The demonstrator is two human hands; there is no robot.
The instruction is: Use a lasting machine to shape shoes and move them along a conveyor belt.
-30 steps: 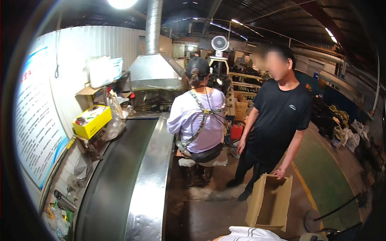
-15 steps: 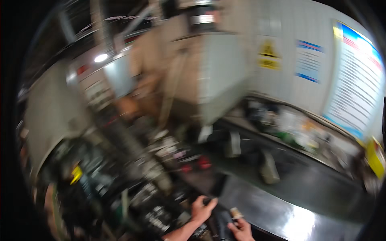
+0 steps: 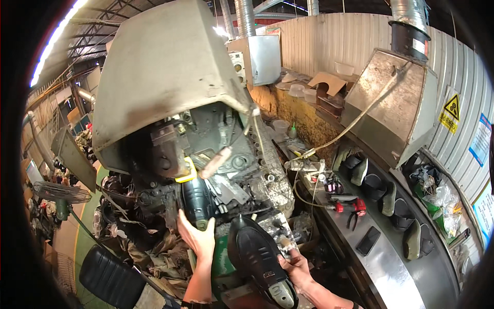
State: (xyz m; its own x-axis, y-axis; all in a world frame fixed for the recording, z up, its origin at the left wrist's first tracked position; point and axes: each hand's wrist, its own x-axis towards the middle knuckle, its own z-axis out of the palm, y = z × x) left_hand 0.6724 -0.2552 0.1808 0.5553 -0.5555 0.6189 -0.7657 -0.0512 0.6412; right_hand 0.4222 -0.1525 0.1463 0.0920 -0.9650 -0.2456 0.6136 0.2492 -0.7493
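A black shoe upper [image 3: 197, 198] stands in the opening of a large machine [image 3: 236, 164], under a yellow part, with a greenish last end showing at its near side. My left hand [image 3: 198, 239] closes around that near end, fingers on one side and thumb on the other. In front of the machine, a second black shoe [image 3: 252, 247] tilts with its toe up and away, and a pale metal-topped last shows at its heel. My right hand [image 3: 297, 270] grips this shoe from its right side, near the heel. The fingers under it are partly hidden.
A metal bench [image 3: 381, 268] runs along the right, bearing a phone [image 3: 368, 241], red-handled pliers [image 3: 354, 210] and a row of dark shoe pieces [image 3: 401, 213]. At lower left are a black chair [image 3: 110, 275] and cloth heaps [image 3: 159, 257]. A grey hood [image 3: 159, 67] overhangs the machine.
The view has swung left from the bench to the machine. Both hands, low beside the bench in the blurred earlier frame, are now at the two shoes, the left one reaching into the machine.
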